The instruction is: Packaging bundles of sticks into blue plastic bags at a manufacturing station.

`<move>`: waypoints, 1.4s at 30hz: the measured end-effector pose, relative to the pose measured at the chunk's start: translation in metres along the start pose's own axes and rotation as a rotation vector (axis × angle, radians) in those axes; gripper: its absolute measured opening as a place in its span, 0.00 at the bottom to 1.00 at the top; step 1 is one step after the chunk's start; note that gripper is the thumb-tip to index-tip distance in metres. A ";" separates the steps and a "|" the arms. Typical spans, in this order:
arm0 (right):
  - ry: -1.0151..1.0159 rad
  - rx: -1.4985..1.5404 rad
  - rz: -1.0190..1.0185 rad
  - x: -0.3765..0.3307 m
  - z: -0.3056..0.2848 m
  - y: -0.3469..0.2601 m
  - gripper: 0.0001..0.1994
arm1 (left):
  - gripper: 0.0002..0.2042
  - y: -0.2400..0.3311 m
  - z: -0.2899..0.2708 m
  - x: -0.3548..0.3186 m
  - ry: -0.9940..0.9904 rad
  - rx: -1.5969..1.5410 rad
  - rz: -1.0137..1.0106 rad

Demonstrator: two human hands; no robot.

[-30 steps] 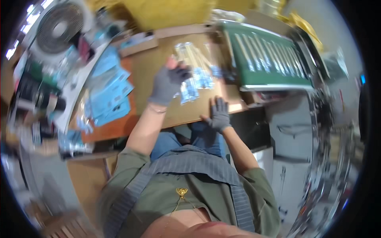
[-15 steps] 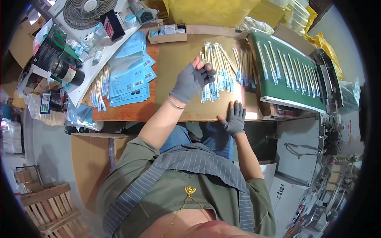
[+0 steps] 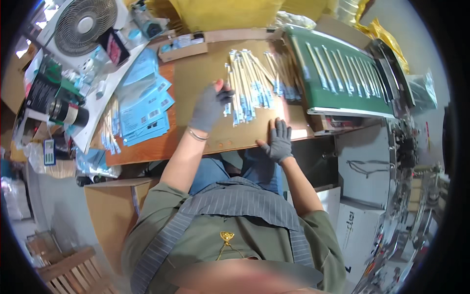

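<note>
The right hand [image 3: 280, 142] has slid down flat, fingers spread, while the left hand [image 3: 209, 105] fingers touch long blue-labelled packets [image 3: 245, 88]

My surface [image 3: 215, 78] was a brown wooden top with a sheet of cardboard over its middle. A fanned pile of long thin packets [image 3: 247, 88] lay on the cardboard, and my left grip [image 3: 209, 105] rested at its edge, while my right grip [image 3: 280, 139] lay flat near the front edge. Blue sachets [image 3: 144, 105] were stacked to the left. A narrow cardboard box [image 3: 215, 41] sat along the back, and a green conveyor belt [image 3: 338, 73] stood at the right.
</note>
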State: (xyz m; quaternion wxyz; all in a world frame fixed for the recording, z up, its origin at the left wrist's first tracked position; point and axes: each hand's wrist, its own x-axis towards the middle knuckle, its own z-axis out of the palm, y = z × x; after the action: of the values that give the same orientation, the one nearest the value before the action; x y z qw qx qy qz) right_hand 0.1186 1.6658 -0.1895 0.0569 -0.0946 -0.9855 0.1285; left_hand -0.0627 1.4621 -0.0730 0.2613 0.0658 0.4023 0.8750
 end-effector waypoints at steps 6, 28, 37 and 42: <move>0.297 0.348 -0.041 0.061 -0.030 -0.033 0.39 | 0.17 -0.057 -0.108 0.036 0.346 0.889 0.265; 0.413 0.475 0.077 0.201 -0.058 -0.016 0.38 | 0.35 -0.084 -0.101 0.087 0.184 1.743 0.554; 0.729 -0.036 0.483 0.152 -0.139 0.210 0.39 | 0.36 -0.085 -0.093 0.085 0.203 1.731 0.557; 0.758 -0.119 0.643 0.142 -0.164 0.300 0.40 | 0.38 -0.081 -0.095 0.081 0.178 1.774 0.569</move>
State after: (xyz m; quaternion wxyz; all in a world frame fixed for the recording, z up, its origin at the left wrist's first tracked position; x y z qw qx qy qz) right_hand 0.0539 2.0192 -0.0989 0.3629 -0.4365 -0.8223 0.0398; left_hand -0.1300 1.4836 -0.2035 -0.1400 0.2699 0.9103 0.2809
